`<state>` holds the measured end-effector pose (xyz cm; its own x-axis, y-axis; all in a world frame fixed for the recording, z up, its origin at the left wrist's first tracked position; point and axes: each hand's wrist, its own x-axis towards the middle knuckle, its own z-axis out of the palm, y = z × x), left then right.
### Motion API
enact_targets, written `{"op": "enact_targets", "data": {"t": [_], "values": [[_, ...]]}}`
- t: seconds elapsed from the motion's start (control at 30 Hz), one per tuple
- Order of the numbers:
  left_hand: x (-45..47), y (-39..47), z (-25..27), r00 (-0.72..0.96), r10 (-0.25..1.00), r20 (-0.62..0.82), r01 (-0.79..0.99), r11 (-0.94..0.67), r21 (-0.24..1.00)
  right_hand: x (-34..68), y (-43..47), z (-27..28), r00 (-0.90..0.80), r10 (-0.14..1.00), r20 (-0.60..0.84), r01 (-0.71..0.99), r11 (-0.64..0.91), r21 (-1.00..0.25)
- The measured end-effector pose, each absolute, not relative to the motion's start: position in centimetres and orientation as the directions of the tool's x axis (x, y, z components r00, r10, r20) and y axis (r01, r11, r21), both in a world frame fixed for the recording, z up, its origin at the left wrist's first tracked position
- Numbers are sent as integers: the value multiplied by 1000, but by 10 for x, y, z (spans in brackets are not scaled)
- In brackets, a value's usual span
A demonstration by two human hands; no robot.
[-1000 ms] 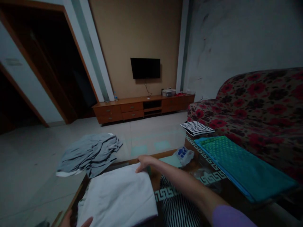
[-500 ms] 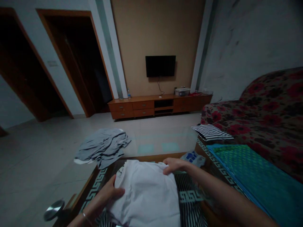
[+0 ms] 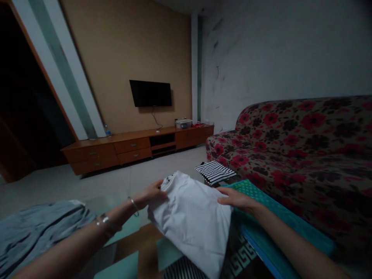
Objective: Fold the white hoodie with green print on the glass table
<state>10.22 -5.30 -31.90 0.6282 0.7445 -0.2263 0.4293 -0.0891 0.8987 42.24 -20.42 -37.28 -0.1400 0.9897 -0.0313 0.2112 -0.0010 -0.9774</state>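
A folded white garment (image 3: 197, 217), its exact kind not clear, hangs between my two hands above the coffee table. My left hand (image 3: 155, 193), with bracelets on the wrist, grips its left edge near a small dark pattern. My right hand (image 3: 234, 198) pinches the right edge, thumb on top. Beneath the lower end of the white cloth shows a black-and-white striped cloth (image 3: 184, 269). Right of my right hand a folded teal and green cloth (image 3: 279, 223) lies along the table's side. Beyond the white garment sits a folded striped garment (image 3: 215, 171).
A rumpled grey garment (image 3: 43, 228) lies at the lower left. The glass-topped table (image 3: 244, 255) carries a Greek-key border. A floral sofa (image 3: 290, 147) stands on the right. Against the far wall is a low wooden cabinet (image 3: 130, 149) under a television (image 3: 151, 93).
The view has turned right. Both hands have lifted the white garment off the table and carried it rightward, toward the folded striped garment and the teal cloth.
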Motion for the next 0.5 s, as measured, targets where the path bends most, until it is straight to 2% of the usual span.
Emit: {"op": "enact_targets", "data": {"t": [0.07,0.17,0.27,0.4,0.5], "values": [[155,-16,-304,675,714,-185,450,-199,871,456,-193,-367,-53,999,4,185,14,-983],[234,37,-272,693,711,-120,536,-397,744,506,-167,-355,66,997,35,135,26,-990],[303,83,-231,696,718,15,526,-523,670,552,-133,-344,177,980,94,90,79,-993],[356,119,-195,608,753,253,499,-610,616,601,-82,-352,322,930,175,51,167,-985],[361,127,-217,514,793,326,552,-597,582,628,-47,-390,359,929,89,20,87,-996]]}}
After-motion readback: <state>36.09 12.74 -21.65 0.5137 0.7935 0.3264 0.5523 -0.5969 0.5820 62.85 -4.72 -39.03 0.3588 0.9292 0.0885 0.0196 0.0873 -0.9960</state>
